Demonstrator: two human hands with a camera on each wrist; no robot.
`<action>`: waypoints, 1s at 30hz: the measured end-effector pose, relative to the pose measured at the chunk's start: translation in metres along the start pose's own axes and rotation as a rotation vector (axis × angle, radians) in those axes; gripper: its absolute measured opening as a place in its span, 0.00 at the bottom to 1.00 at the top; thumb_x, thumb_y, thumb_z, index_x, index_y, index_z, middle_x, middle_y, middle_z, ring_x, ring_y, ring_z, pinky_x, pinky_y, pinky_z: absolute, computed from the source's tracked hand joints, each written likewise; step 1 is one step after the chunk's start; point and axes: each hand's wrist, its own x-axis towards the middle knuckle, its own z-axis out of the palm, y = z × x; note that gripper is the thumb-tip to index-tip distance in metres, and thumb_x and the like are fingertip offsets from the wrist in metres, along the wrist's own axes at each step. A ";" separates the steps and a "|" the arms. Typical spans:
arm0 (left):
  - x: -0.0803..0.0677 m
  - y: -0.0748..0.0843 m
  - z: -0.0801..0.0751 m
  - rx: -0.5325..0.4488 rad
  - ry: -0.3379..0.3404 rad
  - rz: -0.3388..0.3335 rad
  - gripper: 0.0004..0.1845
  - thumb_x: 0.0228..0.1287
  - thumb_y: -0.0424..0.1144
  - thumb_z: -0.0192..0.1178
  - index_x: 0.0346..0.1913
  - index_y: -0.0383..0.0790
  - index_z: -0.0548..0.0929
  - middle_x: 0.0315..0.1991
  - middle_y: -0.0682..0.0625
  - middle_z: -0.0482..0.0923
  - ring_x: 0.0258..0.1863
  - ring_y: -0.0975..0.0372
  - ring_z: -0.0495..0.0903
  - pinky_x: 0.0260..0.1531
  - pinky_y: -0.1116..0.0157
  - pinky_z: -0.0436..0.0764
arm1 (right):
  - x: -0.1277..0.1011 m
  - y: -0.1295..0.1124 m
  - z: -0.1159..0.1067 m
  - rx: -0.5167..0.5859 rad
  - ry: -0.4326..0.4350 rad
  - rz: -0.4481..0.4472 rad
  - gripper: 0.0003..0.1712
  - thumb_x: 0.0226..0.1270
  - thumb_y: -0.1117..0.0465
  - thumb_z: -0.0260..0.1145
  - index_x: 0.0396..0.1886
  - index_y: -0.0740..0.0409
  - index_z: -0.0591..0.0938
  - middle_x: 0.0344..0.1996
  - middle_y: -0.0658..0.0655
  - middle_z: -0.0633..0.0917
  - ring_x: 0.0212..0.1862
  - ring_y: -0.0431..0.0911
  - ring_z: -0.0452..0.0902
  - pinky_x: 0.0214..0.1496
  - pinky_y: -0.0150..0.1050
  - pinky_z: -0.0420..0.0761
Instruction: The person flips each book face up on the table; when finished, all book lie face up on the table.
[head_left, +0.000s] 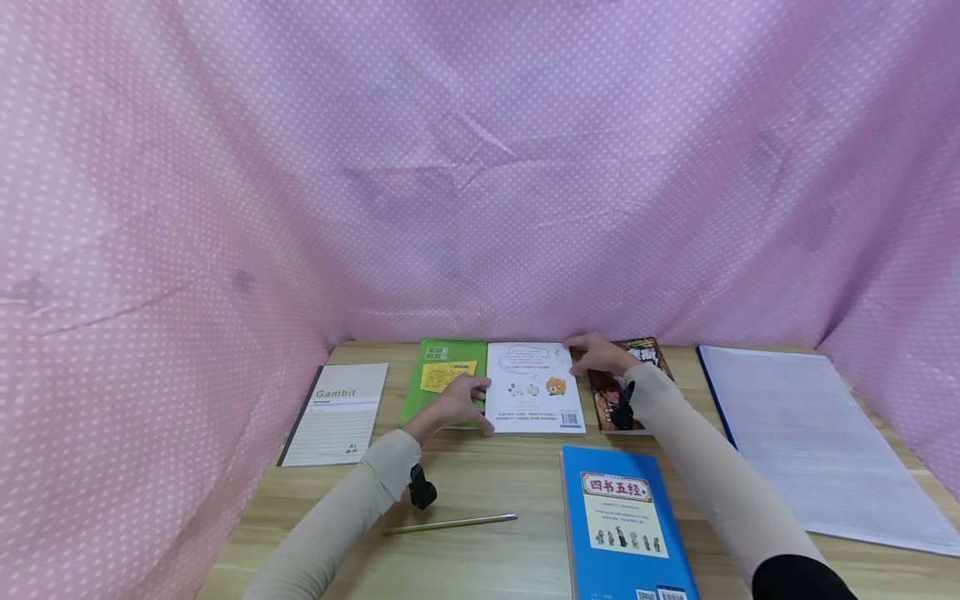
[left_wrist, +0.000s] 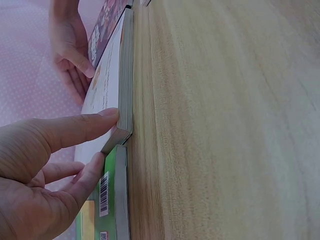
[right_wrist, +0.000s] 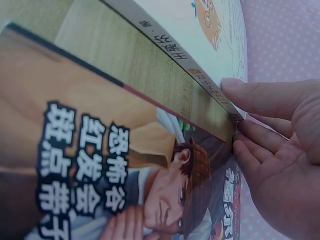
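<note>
A white book (head_left: 534, 387) lies at the back of the wooden table (head_left: 517, 483), between a green book (head_left: 444, 379) and a comic book (head_left: 630, 392). My left hand (head_left: 480, 408) pinches its near left corner. In the left wrist view the thumb (left_wrist: 80, 127) lies on the white book (left_wrist: 107, 85) and a finger sits under the corner, which rides over the green book (left_wrist: 112, 200). My right hand (head_left: 581, 348) holds the far right corner. In the right wrist view its thumb (right_wrist: 260, 97) presses the spine end of the white book (right_wrist: 200, 30), with fingers below, over the comic book (right_wrist: 125, 175).
A blue book (head_left: 622, 521) lies near the front, with a pencil (head_left: 450, 524) to its left. A Gambit notebook (head_left: 337, 412) sits at the left and a large white sheet on a blue folder (head_left: 817, 442) at the right. Pink dotted cloth (head_left: 480, 167) walls the table.
</note>
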 end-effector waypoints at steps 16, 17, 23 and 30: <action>0.000 0.002 0.003 0.036 0.013 0.004 0.50 0.37 0.23 0.82 0.71 0.31 0.72 0.60 0.39 0.72 0.55 0.51 0.81 0.54 0.65 0.86 | 0.000 0.004 0.002 0.013 0.004 0.014 0.38 0.66 0.69 0.70 0.74 0.68 0.67 0.76 0.72 0.63 0.78 0.67 0.55 0.80 0.61 0.57; 0.000 0.001 0.003 0.041 0.014 0.005 0.50 0.37 0.23 0.82 0.71 0.31 0.72 0.60 0.39 0.72 0.55 0.51 0.81 0.53 0.65 0.86 | 0.000 0.004 0.002 0.022 0.005 0.014 0.38 0.66 0.69 0.70 0.74 0.68 0.67 0.76 0.72 0.63 0.78 0.66 0.55 0.81 0.61 0.57; 0.002 0.001 0.003 0.040 0.010 0.013 0.50 0.37 0.22 0.82 0.70 0.30 0.72 0.60 0.39 0.75 0.53 0.51 0.82 0.53 0.64 0.86 | -0.002 0.005 0.002 0.064 0.016 0.015 0.39 0.67 0.68 0.69 0.75 0.67 0.66 0.76 0.72 0.62 0.78 0.67 0.54 0.81 0.61 0.56; 0.001 0.005 0.002 0.046 0.005 0.005 0.51 0.37 0.23 0.82 0.71 0.30 0.72 0.60 0.39 0.76 0.54 0.51 0.82 0.55 0.62 0.85 | -0.005 0.005 0.002 0.106 0.019 0.013 0.40 0.67 0.67 0.70 0.76 0.66 0.66 0.77 0.72 0.61 0.78 0.68 0.54 0.80 0.63 0.57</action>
